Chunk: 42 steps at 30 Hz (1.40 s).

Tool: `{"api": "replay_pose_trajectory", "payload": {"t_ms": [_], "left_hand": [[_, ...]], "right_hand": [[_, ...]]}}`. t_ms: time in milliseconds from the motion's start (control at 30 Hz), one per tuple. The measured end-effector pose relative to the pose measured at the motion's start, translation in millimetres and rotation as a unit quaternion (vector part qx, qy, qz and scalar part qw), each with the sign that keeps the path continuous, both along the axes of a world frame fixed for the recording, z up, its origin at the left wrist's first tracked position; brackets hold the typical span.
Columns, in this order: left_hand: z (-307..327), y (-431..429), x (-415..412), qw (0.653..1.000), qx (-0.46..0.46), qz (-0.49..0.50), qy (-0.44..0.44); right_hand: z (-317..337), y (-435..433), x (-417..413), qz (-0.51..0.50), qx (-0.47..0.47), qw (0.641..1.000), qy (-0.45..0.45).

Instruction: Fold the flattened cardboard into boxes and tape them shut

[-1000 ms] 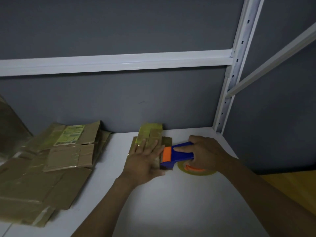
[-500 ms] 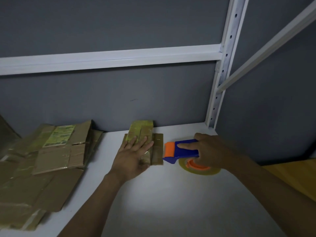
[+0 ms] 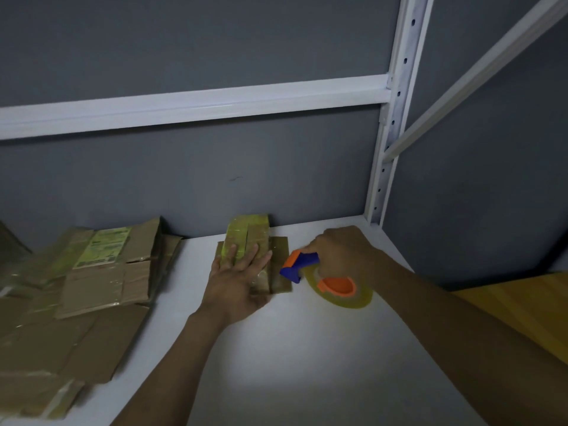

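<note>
Both my hands are busy.
I see my left hand (image 3: 238, 282) flat on the cardboard box (image 3: 249, 230), fingers (image 3: 252, 256) straight; my right hand (image 3: 342, 253) grips the tape dispenser (image 3: 302, 264).

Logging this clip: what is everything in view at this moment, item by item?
small taped cardboard: one, brown under shiny tape, back middle of the shelf, against the wall
tape dispenser: one, blue and orange with a yellowish roll, beside that cardboard's right edge
flattened cardboard pile: one heap of several sheets, brown, one with a green label, left side of the shelf
shelf board: one, white, under everything
shelf frame: one, white, post at right with a crossbar behind
wall: one, grey, behind
wooden surface: one, yellowish, far right
left hand: one, fingers straight, flat on the small taped cardboard
right hand: one, grips the tape dispenser
</note>
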<state>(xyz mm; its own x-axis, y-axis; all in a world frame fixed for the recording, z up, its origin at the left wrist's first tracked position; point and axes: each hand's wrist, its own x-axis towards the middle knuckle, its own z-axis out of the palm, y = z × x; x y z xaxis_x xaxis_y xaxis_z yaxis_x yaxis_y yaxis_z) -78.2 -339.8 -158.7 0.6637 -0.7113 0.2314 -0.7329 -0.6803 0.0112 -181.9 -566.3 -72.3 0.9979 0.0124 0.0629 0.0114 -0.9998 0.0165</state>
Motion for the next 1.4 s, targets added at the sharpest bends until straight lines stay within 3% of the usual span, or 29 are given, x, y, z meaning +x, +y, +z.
{"api": "replay_pose_trajectory", "payload": {"t_ms": [100,200,267,333,400,467,533,567,633,700,767,900,933,1133,1167,1267,1333,1400], "left_hand": [[5,-1,1,1.0,0.014,-0.003,-0.013],[10,0,-1,0.999,-0.006,-0.022,-0.045],[12,1,-3,0.995,-0.029,-0.036,-0.083],[13,1,-5,0.991,-0.048,-0.056,-0.108],[14,3,-4,0.99,-0.046,-0.065,-0.116],[12,7,0,0.991,-0.044,-0.072,-0.1],[7,14,7,0.994,-0.038,-0.08,-0.066],[5,17,10,0.995,-0.035,-0.082,-0.049],[2,23,14,0.995,-0.041,-0.087,-0.027],[2,28,14,0.994,-0.05,-0.097,-0.016],[1,33,14,0.993,-0.058,-0.102,-0.002],[-3,39,14,0.991,-0.079,-0.108,0.009],[-3,39,14,0.99,-0.083,-0.111,0.012],[-6,44,21,0.988,-0.099,-0.118,0.031],[-7,46,23,0.988,-0.098,-0.116,0.038],[-5,44,22,0.988,-0.092,-0.106,0.057],[-3,40,19,0.985,-0.116,-0.112,0.06],[0,39,17,0.981,-0.128,-0.118,0.087]], "right_hand": [[1,-30,-18,-0.114,0.21,0.97,0.037],[-9,-49,-33,-0.203,0.501,0.84,0.057],[-19,-55,-41,-0.232,0.554,0.797,0.062],[-29,-59,-43,-0.243,0.533,0.808,0.07],[-39,-57,-41,-0.227,0.44,0.868,0.043],[-44,-39,-34,-0.21,0.341,0.913,-0.073],[-38,3,-28,-0.188,0.362,0.898,-0.164],[-35,26,-22,-0.182,0.409,0.882,-0.144],[-35,63,-4,-0.184,0.524,0.831,-0.018],[-45,78,11,-0.202,0.651,0.728,0.072],[-56,77,21,-0.22,0.737,0.632,0.095],[-65,70,26,-0.2,0.828,0.515,0.094],[-65,71,26,-0.193,0.841,0.5,0.081],[-93,111,32,-0.272,0.807,0.522,0.057],[-95,116,30,-0.279,0.782,0.555,0.053],[-96,111,31,-0.241,0.627,0.736,-0.077],[-93,105,31,-0.075,0.592,0.79,-0.139],[-97,102,29,0.005,0.513,0.85,-0.122]]}}
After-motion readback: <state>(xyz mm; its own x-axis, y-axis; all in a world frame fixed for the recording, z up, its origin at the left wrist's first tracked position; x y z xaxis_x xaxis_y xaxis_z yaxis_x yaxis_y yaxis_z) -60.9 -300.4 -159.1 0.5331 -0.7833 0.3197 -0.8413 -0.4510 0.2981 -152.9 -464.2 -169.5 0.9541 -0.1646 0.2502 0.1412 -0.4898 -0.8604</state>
